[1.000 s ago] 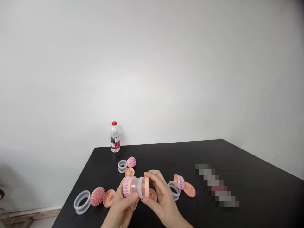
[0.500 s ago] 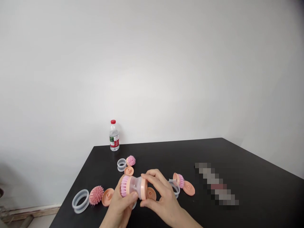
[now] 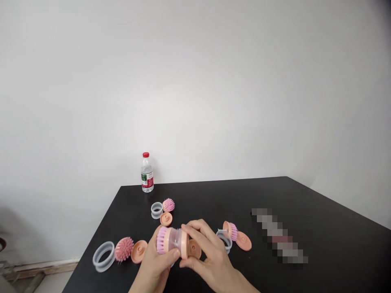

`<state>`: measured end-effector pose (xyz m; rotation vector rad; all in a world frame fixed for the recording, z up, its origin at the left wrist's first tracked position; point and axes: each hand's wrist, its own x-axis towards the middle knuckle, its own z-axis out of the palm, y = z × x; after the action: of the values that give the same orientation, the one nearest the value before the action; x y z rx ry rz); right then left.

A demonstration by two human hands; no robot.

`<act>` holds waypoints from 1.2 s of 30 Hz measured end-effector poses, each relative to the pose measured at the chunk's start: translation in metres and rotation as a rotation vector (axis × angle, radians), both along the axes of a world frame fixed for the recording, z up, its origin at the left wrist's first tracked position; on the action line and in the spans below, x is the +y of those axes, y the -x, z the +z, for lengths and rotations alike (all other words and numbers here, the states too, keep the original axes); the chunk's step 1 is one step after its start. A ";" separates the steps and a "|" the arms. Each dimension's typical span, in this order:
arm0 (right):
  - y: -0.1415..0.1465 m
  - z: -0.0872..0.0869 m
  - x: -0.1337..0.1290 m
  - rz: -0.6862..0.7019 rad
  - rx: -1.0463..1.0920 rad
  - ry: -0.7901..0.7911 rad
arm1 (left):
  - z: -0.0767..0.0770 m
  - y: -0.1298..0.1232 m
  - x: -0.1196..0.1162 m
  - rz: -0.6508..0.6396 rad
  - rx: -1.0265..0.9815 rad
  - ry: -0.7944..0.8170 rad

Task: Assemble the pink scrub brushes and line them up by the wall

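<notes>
Between my hands, above the black table, lies a small scrub brush [image 3: 175, 239] on its side. It has pink bristles at the left, a clear waisted body and a peach cap at the right. My left hand [image 3: 157, 260] wraps round the bristle end and body, thumb along the front. The fingers and thumb of my right hand [image 3: 207, 252] pinch the cap's rim. Behind them a loose peach cap [image 3: 194, 249] rests on the table, partly covered. Left of my hands are a pink bristle head [image 3: 124, 249], another peach cap [image 3: 139, 251] and a clear ring-shaped body [image 3: 103, 256].
Farther back on the table [image 3: 214, 195] sit a small clear ring [image 3: 157, 210], a bristle head [image 3: 169, 204] and a cap [image 3: 165, 219]. At right are another ring [image 3: 226, 243], bristle head [image 3: 232, 232] and cap [image 3: 244, 241]. A water bottle [image 3: 147, 175] stands near the wall. A blurred strip [image 3: 279, 236] lies farther right.
Both hands keep hold of the brush, which has shifted very slightly; my right fingers have moved a little on the cap. The loose parts stay in place.
</notes>
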<state>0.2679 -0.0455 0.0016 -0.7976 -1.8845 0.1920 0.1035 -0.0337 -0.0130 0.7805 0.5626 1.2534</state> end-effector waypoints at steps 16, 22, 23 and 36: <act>-0.006 0.003 0.001 0.004 -0.050 0.511 | -0.010 -0.002 0.006 0.124 0.252 -0.294; -0.015 0.007 -0.004 0.028 -0.074 0.389 | -0.005 -0.001 0.004 0.157 0.242 -0.182; -0.014 0.006 -0.005 0.026 -0.097 0.373 | -0.003 -0.001 0.004 0.162 0.246 -0.186; -0.013 0.011 -0.010 0.033 -0.130 0.288 | -0.001 -0.001 0.002 0.177 0.356 -0.217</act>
<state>0.2808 -0.0552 0.0123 -0.9926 -2.0199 0.4496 0.1050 -0.0318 -0.0138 1.1700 0.8053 1.3612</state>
